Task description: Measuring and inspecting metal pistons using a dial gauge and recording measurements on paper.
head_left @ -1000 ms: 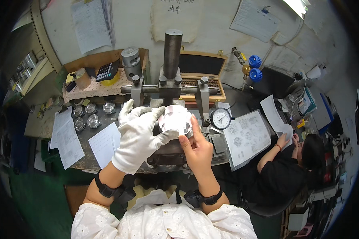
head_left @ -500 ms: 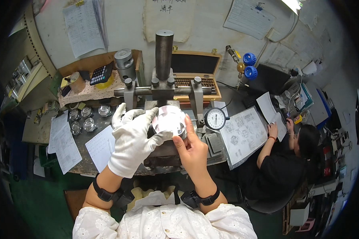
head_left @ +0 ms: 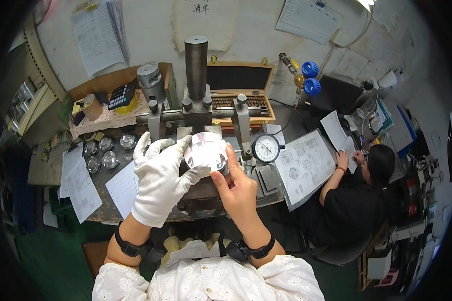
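Dark handwritten characters stand on a yellowed, creased paper sheet [head_left: 205,27]; markings on the round, white-faced dial gauge [head_left: 264,149] are too small to read.

Post [head_left: 196,70] and crossbar [head_left: 173,115]: block me at twelve o'clock from the shiny metal part [head_left: 206,149].
Dial gauge [head_left: 265,149]: in my way at three.
Left hand [head_left: 160,175] and right hand [head_left: 236,186]: close off eight and five.
Round metal pieces [head_left: 105,144]: obstacles farther out, nine.
Gap between forearms [head_left: 253,227]: passable, six o'clock.

Both forearms [head_left: 256,231] slant inward from below, the hands close together. The gloved left hand [head_left: 160,175] arches its fingers [head_left: 178,150], thumb stretched rightward — the bare right hand [head_left: 237,188] points its forefinger [head_left: 232,159] upward, thumb angled left.
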